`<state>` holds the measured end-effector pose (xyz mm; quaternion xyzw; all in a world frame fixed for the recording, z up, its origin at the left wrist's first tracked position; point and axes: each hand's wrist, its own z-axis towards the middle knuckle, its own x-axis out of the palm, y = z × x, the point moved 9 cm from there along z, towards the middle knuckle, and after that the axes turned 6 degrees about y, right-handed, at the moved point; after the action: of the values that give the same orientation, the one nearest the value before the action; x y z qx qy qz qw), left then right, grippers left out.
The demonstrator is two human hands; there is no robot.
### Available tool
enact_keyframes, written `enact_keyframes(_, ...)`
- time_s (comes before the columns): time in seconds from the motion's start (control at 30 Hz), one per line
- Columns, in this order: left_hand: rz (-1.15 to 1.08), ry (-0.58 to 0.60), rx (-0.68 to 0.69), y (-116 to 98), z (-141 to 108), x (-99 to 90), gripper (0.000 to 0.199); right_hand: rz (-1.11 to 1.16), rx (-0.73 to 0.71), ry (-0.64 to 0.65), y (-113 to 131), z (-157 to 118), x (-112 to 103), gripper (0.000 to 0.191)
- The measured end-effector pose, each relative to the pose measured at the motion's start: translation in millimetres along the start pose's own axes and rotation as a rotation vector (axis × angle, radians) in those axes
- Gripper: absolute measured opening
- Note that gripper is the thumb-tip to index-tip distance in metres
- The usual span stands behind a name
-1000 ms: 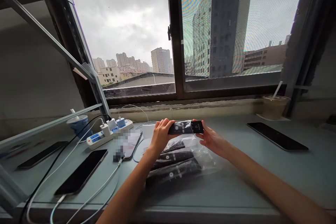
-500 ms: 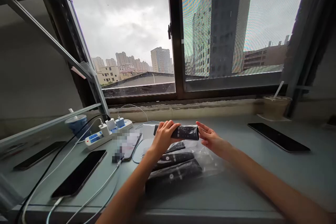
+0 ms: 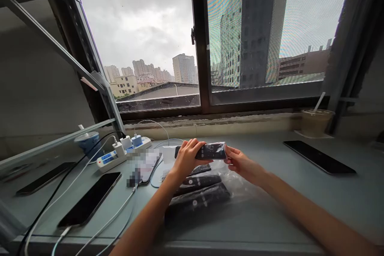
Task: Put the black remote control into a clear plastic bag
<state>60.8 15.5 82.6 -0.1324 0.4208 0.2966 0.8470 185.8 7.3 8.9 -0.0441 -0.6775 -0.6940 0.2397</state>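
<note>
A black remote control [image 3: 213, 151] in a clear plastic sleeve is held level above the table. My left hand [image 3: 188, 156] is wrapped round its left half, fingers over the top edge. The fingers of my right hand [image 3: 238, 162] are closed on the plastic sleeve at the remote's right end. Below my hands, more black remotes in clear plastic lie on the table: a near one [image 3: 199, 202], one behind it [image 3: 199, 183] and a partly covered one [image 3: 201, 169]. My left forearm hides part of their left ends.
On the left of the grey table [image 3: 270, 216] are a power strip [image 3: 106, 161] with chargers and cables, a phone [image 3: 91, 198], another phone [image 3: 151, 168] and a blue cup [image 3: 88, 144]. To the right are a dark tablet-like device [image 3: 319, 157] and a drink cup [image 3: 316, 124].
The fingers of my right hand have closed on the sleeve at the remote's right end; before, the index finger was raised and apart. My left hand has barely moved.
</note>
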Motion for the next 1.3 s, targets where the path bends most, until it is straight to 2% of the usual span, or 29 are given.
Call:
enact_keyframes(0.13,-0.035,0.024,0.028,-5.9,1.0,2.7,0.049,-0.035,-0.057,-0.06,2.4,2.5,-9.3,0.038)
enact_keyframes(0.33,-0.079,0.047,0.051,-15.5,1.9,1.2,0.044,-0.071,-0.08,-0.068,7.0,-1.4,-5.7,0.042)
enact_keyframes(0.47,-0.073,0.054,0.07,-22.9,1.9,-0.7,0.044,-0.136,-0.083,-0.158,11.3,-7.2,-7.3,0.047)
enact_keyframes(0.77,-0.066,0.079,0.123,-35.5,1.0,-1.6,0.051,-0.264,-0.064,-0.268,12.2,-12.1,-10.5,0.042)
enact_keyframes(1.0,-0.057,0.117,0.133,-37.5,0.2,1.1,0.05,-0.297,-0.061,-0.25,10.0,-10.6,-4.7,0.039)
enact_keyframes(1.23,-0.045,0.131,0.086,-37.8,1.3,-0.3,0.05,-0.328,-0.021,-0.15,4.1,-9.2,7.6,0.035)
enact_keyframes(1.3,-0.034,0.133,0.066,-37.1,1.9,1.8,0.049,-0.306,-0.048,-0.138,2.6,-7.7,6.8,0.035)
